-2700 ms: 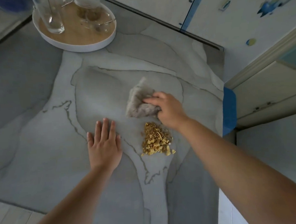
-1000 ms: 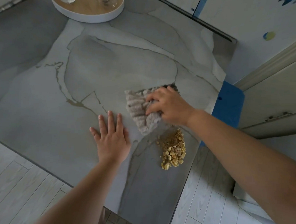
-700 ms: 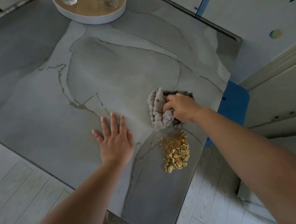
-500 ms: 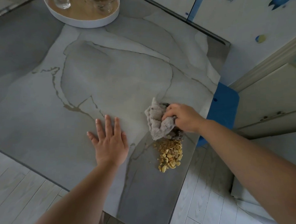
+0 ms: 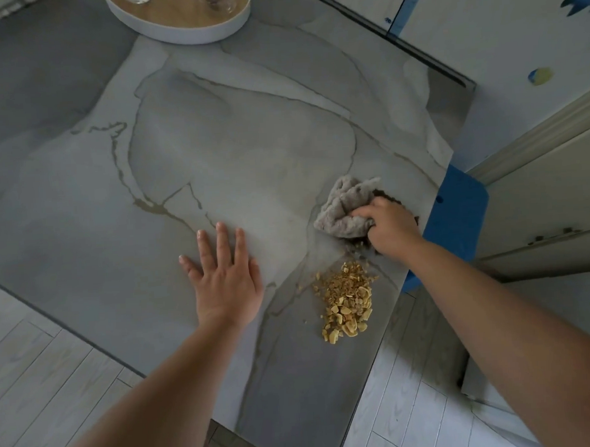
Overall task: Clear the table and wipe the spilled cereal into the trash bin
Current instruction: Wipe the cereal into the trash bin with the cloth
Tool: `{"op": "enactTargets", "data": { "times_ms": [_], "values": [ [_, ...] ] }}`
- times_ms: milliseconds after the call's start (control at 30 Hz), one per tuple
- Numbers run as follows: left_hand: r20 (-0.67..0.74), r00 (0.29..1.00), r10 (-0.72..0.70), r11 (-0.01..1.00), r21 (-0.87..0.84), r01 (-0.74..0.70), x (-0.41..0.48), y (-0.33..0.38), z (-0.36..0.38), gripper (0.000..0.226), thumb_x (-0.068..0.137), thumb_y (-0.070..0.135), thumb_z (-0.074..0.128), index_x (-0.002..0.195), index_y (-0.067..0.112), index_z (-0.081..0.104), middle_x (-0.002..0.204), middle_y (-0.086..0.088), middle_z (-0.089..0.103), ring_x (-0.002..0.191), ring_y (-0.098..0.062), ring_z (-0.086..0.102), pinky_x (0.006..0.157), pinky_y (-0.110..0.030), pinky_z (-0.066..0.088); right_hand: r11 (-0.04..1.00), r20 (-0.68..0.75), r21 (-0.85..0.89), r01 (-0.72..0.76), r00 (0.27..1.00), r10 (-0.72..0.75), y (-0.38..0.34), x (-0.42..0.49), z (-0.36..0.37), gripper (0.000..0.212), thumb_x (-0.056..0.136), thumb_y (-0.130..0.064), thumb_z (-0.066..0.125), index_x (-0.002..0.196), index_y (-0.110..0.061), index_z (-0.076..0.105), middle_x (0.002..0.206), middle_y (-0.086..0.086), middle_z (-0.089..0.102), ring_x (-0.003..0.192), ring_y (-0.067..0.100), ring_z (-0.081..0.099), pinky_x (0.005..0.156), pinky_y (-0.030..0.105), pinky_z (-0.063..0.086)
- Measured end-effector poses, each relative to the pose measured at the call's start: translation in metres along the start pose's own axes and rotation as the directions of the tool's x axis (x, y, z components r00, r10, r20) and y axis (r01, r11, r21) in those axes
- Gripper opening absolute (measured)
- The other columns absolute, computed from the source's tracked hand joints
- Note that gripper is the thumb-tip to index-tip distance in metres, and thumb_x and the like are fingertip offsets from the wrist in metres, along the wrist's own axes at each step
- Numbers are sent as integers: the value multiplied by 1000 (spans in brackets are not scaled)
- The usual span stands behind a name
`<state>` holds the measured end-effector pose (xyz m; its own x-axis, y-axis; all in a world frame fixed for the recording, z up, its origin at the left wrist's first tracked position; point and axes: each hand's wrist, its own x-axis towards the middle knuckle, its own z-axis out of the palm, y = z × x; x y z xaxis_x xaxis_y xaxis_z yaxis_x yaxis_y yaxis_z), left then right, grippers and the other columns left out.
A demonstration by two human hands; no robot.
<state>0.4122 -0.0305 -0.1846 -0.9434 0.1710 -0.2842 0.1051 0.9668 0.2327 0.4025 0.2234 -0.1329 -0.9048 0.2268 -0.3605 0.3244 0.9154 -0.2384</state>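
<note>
A pile of yellow-brown cereal (image 5: 346, 300) lies on the grey marble table (image 5: 214, 142), close to its right edge. My right hand (image 5: 391, 226) is shut on a bunched grey cloth (image 5: 346, 210), pressed on the table just beyond the pile, with a few crumbs under it. My left hand (image 5: 224, 278) rests flat on the table, fingers spread, to the left of the cereal. No trash bin is in view.
A round white tray (image 5: 187, 27) with a wooden base and glassware stands at the table's far edge. A blue object (image 5: 457, 218) sits just past the right edge, below the tabletop. Pale cabinets (image 5: 541, 193) are on the right and light wooden floor in front.
My right hand has bunched the cloth and swept the cereal toward the table's right front edge. It then drew back a little from the pile. The left hand has stayed flat.
</note>
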Motion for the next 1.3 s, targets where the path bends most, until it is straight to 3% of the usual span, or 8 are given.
{"op": "enactTargets", "data": {
  "times_ms": [167, 333, 600, 767, 900, 967, 1100, 1300],
  "values": [
    [-54, 998, 20, 993, -118, -26, 0, -3, -2, 65, 88, 39, 6, 149, 18, 17, 159, -6, 8, 146, -32, -1, 113, -55, -4, 984, -58, 155, 93, 995, -85, -35, -26, -13, 53, 78, 9, 43, 118, -20, 63, 126, 7, 52, 119, 26, 45, 102, 37, 37],
    [-124, 991, 48, 976, -204, -72, -8, -31, -13, 58, 91, 33, 20, 144, 11, 33, 154, -10, 25, 144, -28, 17, 115, -46, 10, 912, -73, 48, 407, 912, -403, -116, -29, 4, 48, 81, 0, 49, 118, -25, 63, 128, 6, 52, 116, 28, 42, 98, 39, 37],
    [-66, 990, 125, 991, -47, -128, -23, -67, -12, 77, 78, 43, 1, 147, 17, 23, 157, -6, 15, 146, -28, 8, 115, -48, 6, 777, 219, -97, 622, 775, -593, -119, -52, 45, 37, 77, -2, 51, 101, -21, 73, 115, 11, 59, 110, 34, 47, 96, 44, 37],
    [-85, 990, 113, 990, -71, -119, -22, -68, -8, 51, 98, 29, 26, 147, 15, 25, 156, -8, 18, 145, -30, 10, 115, -50, 7, 640, 440, -287, 713, 692, -573, -90, -69, 25, 34, 81, -2, 53, 101, -22, 72, 123, 3, 56, 117, 28, 42, 104, 43, 29],
    [-98, 986, 134, 986, -84, -142, -22, -71, -10, 58, 91, 35, 20, 141, 12, 39, 151, -12, 32, 141, -35, 25, 111, -55, 19, 697, 102, -164, 699, 714, -692, -92, -65, 13, 25, 67, -8, 55, 76, -18, 75, 94, 6, 69, 89, 34, 60, 85, 51, 47],
    [-95, 988, 124, 989, -70, -131, -24, -73, -11, 59, 90, 36, 23, 144, 14, 34, 154, -11, 26, 143, -34, 19, 112, -54, 14, 634, 0, -127, 763, 639, -769, -110, -67, 20, 17, 66, -13, 60, 71, -19, 75, 89, 6, 71, 84, 33, 64, 81, 46, 47],
    [-80, 996, 32, 998, -54, -37, -25, -78, -7, 62, 96, 28, 37, 149, 13, 9, 159, -5, 2, 146, -28, -5, 116, -47, -3, 415, 115, -184, 891, 439, -891, -126, -76, 63, 23, 63, -8, 61, 69, -26, 74, 87, 3, 69, 84, 30, 64, 80, 45, 50],
    [-116, 993, 17, 995, -91, -28, -23, -76, -10, 51, 99, 29, 24, 148, 13, 19, 158, -5, 13, 146, -27, 6, 116, -47, 4, 320, 393, -275, 907, 410, -823, -103, -73, 46, 31, 49, -2, 77, 64, -28, 74, 81, -1, 68, 86, 30, 64, 80, 52, 52]
  ]
}}
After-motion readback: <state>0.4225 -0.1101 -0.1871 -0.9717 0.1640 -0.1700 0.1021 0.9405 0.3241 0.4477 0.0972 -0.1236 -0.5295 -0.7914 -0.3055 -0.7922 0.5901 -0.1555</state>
